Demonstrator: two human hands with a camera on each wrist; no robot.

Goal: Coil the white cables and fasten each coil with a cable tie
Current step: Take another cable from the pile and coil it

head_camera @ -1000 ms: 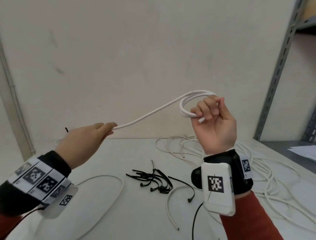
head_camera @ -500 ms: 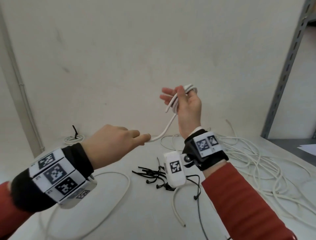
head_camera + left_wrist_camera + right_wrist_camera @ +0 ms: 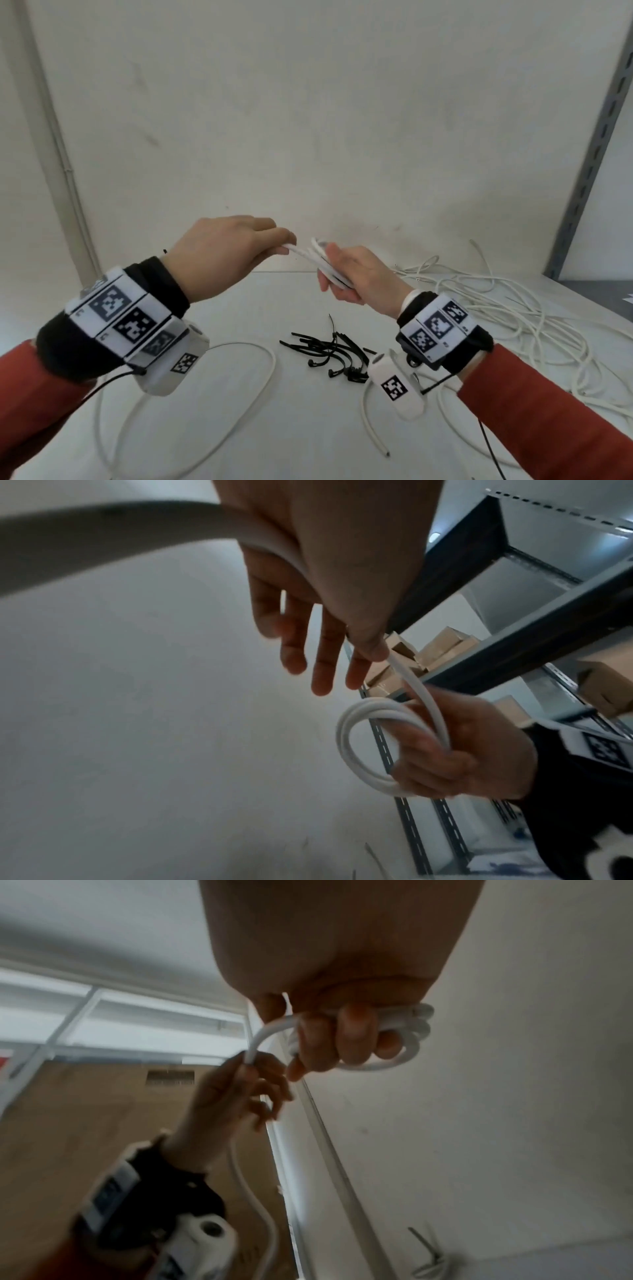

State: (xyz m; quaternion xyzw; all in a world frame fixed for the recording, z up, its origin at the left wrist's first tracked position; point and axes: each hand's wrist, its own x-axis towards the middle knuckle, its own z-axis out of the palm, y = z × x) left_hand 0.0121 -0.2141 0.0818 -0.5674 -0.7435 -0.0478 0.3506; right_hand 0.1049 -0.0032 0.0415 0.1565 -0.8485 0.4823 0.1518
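Note:
A small white cable coil (image 3: 323, 262) stands up in my right hand (image 3: 334, 274), whose fingers curl round its turns above the table. The right wrist view shows the coil (image 3: 409, 1038) under those curled fingers (image 3: 346, 1039). My left hand (image 3: 286, 245) pinches the cable's free run just left of the coil, between thumb and forefinger. In the left wrist view the cable (image 3: 416, 685) leads from my thumb down into the coil (image 3: 347, 746). A heap of black cable ties (image 3: 330, 353) lies on the white table (image 3: 281, 428), below and between my hands.
A loose white cable (image 3: 255, 383) loops across the table's left front. A tangled pile of white cables (image 3: 496, 308) covers the right side. A grey shelf upright (image 3: 589, 154) rises at the right. A small tied coil (image 3: 430, 1264) lies by the wall.
My left hand has travelled right and up along the cable until it nearly meets the right hand. My right hand came down and turned over, and the stretch between the hands shrank.

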